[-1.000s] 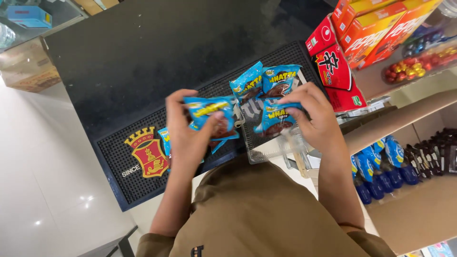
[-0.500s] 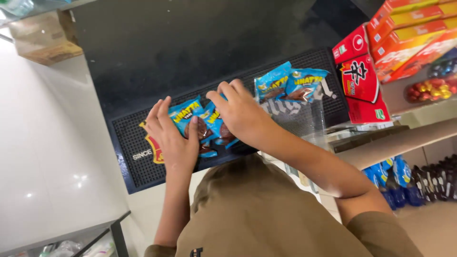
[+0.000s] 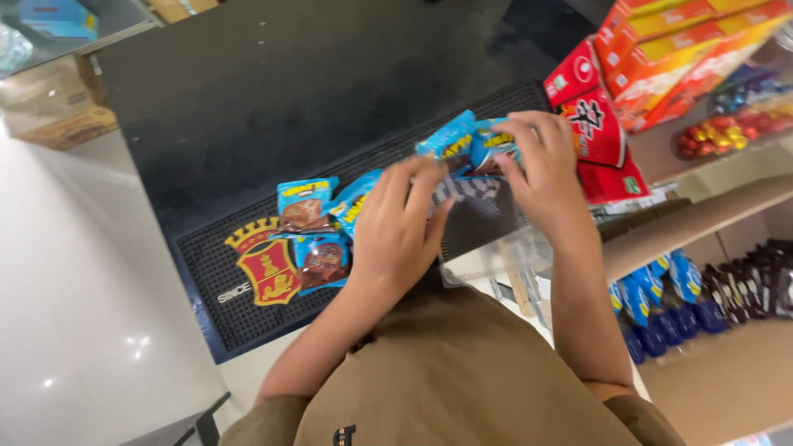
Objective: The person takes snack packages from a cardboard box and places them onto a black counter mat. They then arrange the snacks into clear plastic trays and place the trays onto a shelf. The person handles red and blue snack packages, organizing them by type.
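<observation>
Several blue snack packets lie on a black rubber bar mat (image 3: 248, 322) with a red and gold crest. Three of them (image 3: 307, 206) sit together left of my hands. My left hand (image 3: 401, 227) lies flat with its fingers spread, over the edge of one blue packet (image 3: 357, 202), reaching towards the right-hand pile. My right hand (image 3: 541, 165) pinches a blue packet (image 3: 462, 144) from the small bunch at the mat's right end.
Red boxes (image 3: 599, 124) and orange cartons (image 3: 686, 41) stand at the right. A wooden shelf (image 3: 686, 223) holds blue-wrapped items (image 3: 661, 297) and dark packets (image 3: 760, 281) below. A clear plastic box (image 3: 487, 252) sits at the counter edge, a cardboard box (image 3: 58, 103) top left.
My right hand has moved from the left group of packets back to the right-hand bunch and gripped one. Packets now lie loose at the left. My left hand has slid right.
</observation>
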